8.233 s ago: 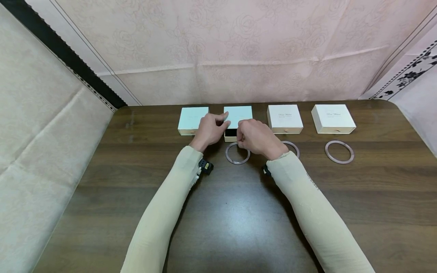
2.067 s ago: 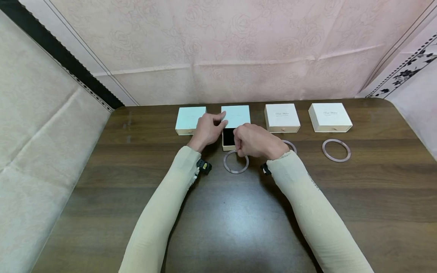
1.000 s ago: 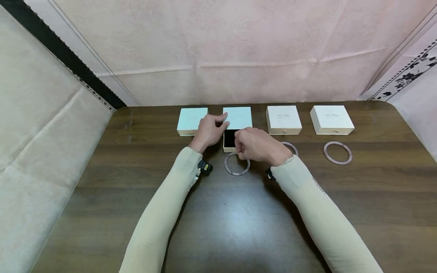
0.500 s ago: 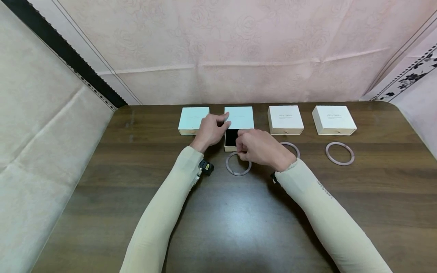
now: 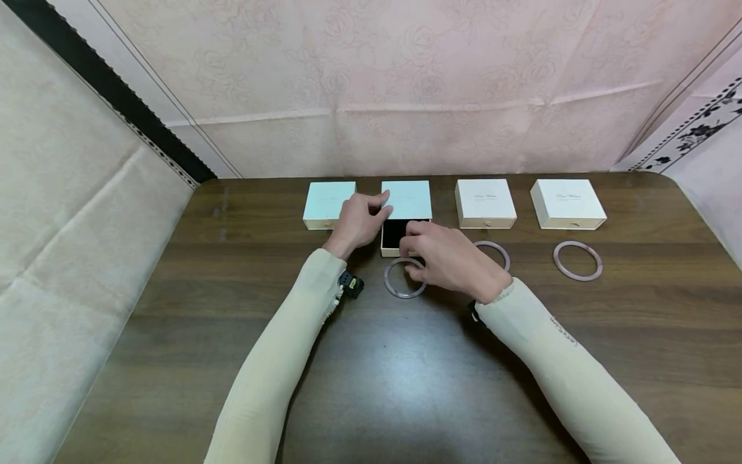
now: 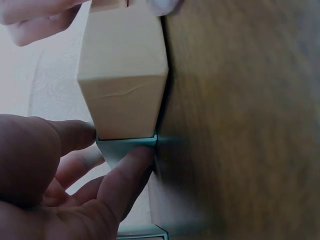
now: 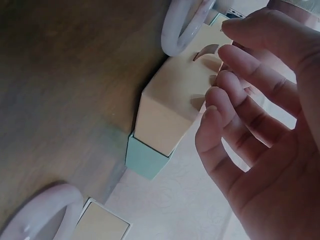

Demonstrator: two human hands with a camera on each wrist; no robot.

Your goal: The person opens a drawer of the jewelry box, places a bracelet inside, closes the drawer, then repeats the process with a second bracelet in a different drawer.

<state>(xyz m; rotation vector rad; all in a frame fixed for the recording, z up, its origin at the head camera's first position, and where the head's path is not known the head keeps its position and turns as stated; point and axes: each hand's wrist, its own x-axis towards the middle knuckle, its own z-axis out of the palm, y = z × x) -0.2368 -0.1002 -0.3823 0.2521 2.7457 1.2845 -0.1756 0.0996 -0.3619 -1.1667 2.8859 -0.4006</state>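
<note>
A teal drawer box [image 5: 407,198] stands at the table's back. Its cream drawer [image 6: 122,65], lined in black, is pulled partway out toward me. My left hand [image 5: 356,222] holds the box's sleeve at its left side, thumb and fingers against it in the left wrist view. Just in front of the drawer, my right hand [image 5: 449,258] has its fingers loosely bent and apart from the drawer; a small pull tab [image 7: 207,51] shows near the fingertips in the right wrist view. A pale lilac bangle [image 5: 400,294] lies before the drawer, partly under the right hand.
Another teal box [image 5: 328,201] stands left of the held one. Two white boxes [image 5: 485,200] with printed lids stand to the right. A second bangle [image 5: 497,248] is partly covered by the right hand; a third bangle [image 5: 558,259] lies farther right on the wooden table [image 5: 382,374].
Over the earlier frames, the drawer slid out toward me and pushed the bangle along. Lately the right hand's fingers loosened and came off the drawer's front. The left hand kept its place.
</note>
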